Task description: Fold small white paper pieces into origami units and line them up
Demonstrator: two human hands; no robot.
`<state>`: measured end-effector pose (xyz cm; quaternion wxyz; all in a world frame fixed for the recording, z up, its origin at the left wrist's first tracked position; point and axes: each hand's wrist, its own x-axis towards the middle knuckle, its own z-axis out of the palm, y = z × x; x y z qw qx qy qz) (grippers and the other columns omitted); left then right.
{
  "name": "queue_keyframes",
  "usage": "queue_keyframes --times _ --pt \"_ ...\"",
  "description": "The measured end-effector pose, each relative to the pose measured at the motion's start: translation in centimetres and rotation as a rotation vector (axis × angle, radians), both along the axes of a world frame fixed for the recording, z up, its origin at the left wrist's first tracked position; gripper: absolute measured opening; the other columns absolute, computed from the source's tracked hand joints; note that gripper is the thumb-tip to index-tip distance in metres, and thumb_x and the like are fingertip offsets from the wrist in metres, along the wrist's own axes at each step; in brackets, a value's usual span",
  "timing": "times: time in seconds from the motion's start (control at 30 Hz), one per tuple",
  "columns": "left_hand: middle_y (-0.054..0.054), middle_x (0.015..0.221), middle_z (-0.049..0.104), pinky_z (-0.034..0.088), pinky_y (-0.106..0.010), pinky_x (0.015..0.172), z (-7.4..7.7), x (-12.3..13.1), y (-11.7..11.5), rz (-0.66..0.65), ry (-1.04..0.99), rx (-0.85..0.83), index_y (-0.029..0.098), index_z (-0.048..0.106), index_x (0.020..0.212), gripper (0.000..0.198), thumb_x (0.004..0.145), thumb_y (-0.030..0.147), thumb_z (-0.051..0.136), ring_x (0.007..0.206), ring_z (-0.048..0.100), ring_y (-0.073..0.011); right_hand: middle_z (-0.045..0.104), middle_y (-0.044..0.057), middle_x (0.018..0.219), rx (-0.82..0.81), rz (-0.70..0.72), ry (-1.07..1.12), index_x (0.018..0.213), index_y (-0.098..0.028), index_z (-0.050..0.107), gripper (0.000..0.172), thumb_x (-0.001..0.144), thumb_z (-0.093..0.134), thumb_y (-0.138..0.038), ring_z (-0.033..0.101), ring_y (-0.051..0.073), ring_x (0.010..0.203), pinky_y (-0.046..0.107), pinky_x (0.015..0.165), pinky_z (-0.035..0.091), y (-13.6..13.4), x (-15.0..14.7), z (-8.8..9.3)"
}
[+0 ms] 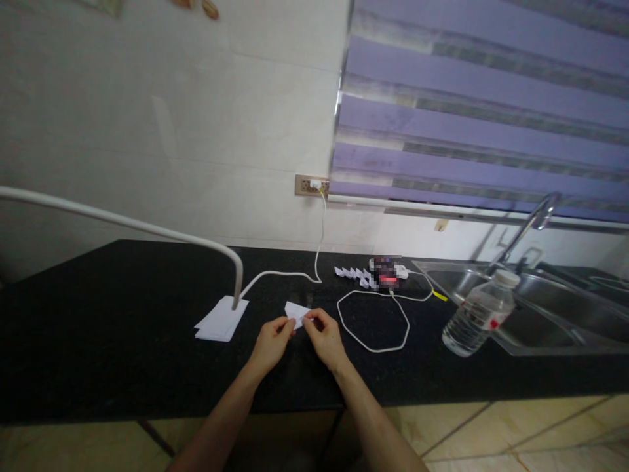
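Observation:
Both hands meet over the black counter [122, 314] near its front edge. My left hand [272, 342] pinches the near left edge of a small folded white paper piece [297, 310]. My right hand [324, 335] pinches the same piece from the right, fingers curled. The paper rests low over the counter between the fingertips. A stack of white paper sheets [220, 320] lies to the left of my hands. A row of several small folded white paper pieces [352, 274] sits farther back on the counter.
A white bent lamp arm [147, 228] stands on the paper stack. A white cable [373, 328] loops to the right, running to a wall socket [311, 186]. A plastic water bottle [479, 313] stands by the steel sink [540, 314] with a tap [525, 229].

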<state>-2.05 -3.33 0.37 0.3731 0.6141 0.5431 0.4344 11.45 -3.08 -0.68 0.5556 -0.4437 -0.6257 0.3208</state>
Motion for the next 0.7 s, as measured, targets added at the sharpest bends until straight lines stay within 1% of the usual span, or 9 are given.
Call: queue_keyframes --times 0.1,0.3,0.47,0.57,0.7 --pt "0.002 0.053 0.056 0.037 -0.022 0.054 0.06 0.01 -0.12 0.002 -0.002 0.005 0.015 0.058 0.06 0.033 0.071 0.043 0.045 0.056 0.053 -0.0141 0.05 -0.002 0.063 -0.003 -0.012 0.016 0.072 -0.016 0.057 0.014 0.073 0.051 -0.028 0.043 0.01 0.057 0.021 0.055 0.035 -0.06 -0.06 0.17" --pt "0.001 0.055 0.056 0.037 -0.022 0.057 -0.09 0.02 -0.12 -0.04 -0.002 0.029 0.015 0.057 0.06 0.034 0.072 0.043 0.044 0.058 0.053 -0.0141 0.049 -0.002 0.062 -0.032 -0.025 0.062 0.075 -0.015 0.057 0.013 0.072 0.053 -0.027 0.042 0.01 0.055 0.021 0.053 0.035 -0.2 -0.08 0.37" --pt "0.002 0.051 0.052 0.034 -0.022 0.053 -0.48 -0.01 0.1 -0.082 0.043 0.043 0.015 0.055 0.054 0.034 0.071 0.043 0.044 0.054 0.048 -0.0127 0.049 -0.002 0.062 -0.035 -0.03 0.076 0.075 -0.015 0.057 0.011 0.072 0.053 -0.025 0.042 0.01 0.055 0.02 0.053 0.035 -0.26 -0.01 0.36" --pt "0.002 0.051 0.051 0.032 -0.021 0.052 -0.75 -0.01 0.19 -0.089 0.051 0.054 0.015 0.055 0.054 0.033 0.071 0.041 0.045 0.052 0.046 -0.0117 0.05 -0.002 0.063 -0.028 -0.028 0.073 0.076 -0.015 0.057 0.01 0.072 0.053 -0.024 0.043 0.01 0.056 0.021 0.054 0.036 -0.2 0.04 0.25" --pt "0.003 0.052 0.052 0.032 -0.021 0.051 -0.49 0.12 -0.08 -0.123 0.014 0.066 0.014 0.057 0.057 0.031 0.071 0.039 0.046 0.053 0.045 -0.011 0.051 -0.002 0.064 -0.032 -0.027 0.085 0.076 -0.016 0.057 0.01 0.071 0.054 -0.024 0.044 0.01 0.057 0.021 0.054 0.036 -0.1 0.07 0.15"
